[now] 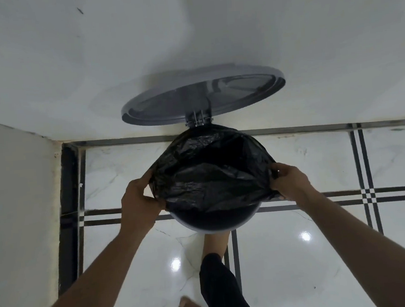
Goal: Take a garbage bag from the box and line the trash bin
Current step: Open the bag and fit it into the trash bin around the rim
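A round pedal trash bin stands on the floor against the wall, its grey lid swung up and open. A black garbage bag is spread over the bin's mouth; its far edge is folded over the back rim, and the near rim shows bare. My left hand grips the bag's edge at the bin's left side. My right hand pinches the bag's edge at the right side. The bag box is not in view.
A white wall rises behind the bin and another wall closes the left side. My foot rests at the bin's front base, where the pedal is hidden. White marble floor tiles with black strips spread to the right.
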Demonstrator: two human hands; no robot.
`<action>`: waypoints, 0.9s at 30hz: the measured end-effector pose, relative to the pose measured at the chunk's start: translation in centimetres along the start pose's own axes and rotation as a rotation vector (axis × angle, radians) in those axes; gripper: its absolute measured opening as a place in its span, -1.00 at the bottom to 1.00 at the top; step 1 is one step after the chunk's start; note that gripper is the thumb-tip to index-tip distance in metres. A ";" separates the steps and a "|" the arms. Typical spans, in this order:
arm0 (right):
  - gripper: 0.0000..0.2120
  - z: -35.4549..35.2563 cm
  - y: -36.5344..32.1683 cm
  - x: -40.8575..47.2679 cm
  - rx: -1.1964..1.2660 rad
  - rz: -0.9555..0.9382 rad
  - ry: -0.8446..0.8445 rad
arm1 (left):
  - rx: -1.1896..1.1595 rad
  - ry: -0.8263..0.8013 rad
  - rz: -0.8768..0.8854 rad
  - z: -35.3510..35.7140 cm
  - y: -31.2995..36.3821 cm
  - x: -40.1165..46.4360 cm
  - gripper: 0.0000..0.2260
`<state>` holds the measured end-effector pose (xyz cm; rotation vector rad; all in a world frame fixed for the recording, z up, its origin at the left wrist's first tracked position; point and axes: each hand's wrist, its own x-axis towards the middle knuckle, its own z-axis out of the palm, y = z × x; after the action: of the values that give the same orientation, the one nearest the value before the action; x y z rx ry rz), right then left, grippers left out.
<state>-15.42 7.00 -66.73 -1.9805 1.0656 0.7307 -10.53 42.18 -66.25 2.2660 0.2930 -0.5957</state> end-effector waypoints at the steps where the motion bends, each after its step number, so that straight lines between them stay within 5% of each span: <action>1: -0.60 0.2 0.4 -0.5 -0.027 -0.028 0.019 | 0.015 0.084 0.035 0.2 -0.4 -0.7 -0.35; 9: -0.39 2.1 2.7 -2.5 -0.099 -0.287 0.031 | 0.324 0.189 0.124 1.1 -1.5 -2.5 -0.73; 14: -0.35 4.0 3.7 -3.0 -0.236 -0.395 0.179 | -0.388 0.180 -0.277 1.5 -1.0 -1.7 -0.71; 17: -0.22 4.5 3.7 -4.5 -0.081 -0.372 0.106 | -0.667 0.082 -0.418 1.1 -0.3 -2.1 -0.70; 20: -0.09 4.9 4.2 -5.4 0.174 -0.301 0.011 | -0.847 0.005 -0.513 1.1 -0.4 -2.3 -0.95; 22: 0.00 5.2 4.5 -5.8 0.307 -0.267 -0.034 | -0.773 0.001 -0.442 1.7 -0.3 -2.5 -0.74; 24: -0.01 5.4 4.6 -6.1 0.343 -0.237 -0.054 | -0.514 0.054 -0.281 2.6 0.0 -2.7 -0.72; 27: -0.22 5.8 4.6 -6.6 0.219 -0.193 -0.031 | -0.117 0.089 -0.093 3.9 -0.3 -4.2 -0.53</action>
<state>-23.33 12.99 -66.53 -1.8465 0.8818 0.5165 -15.54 39.40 -66.65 2.1786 0.4672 -0.5130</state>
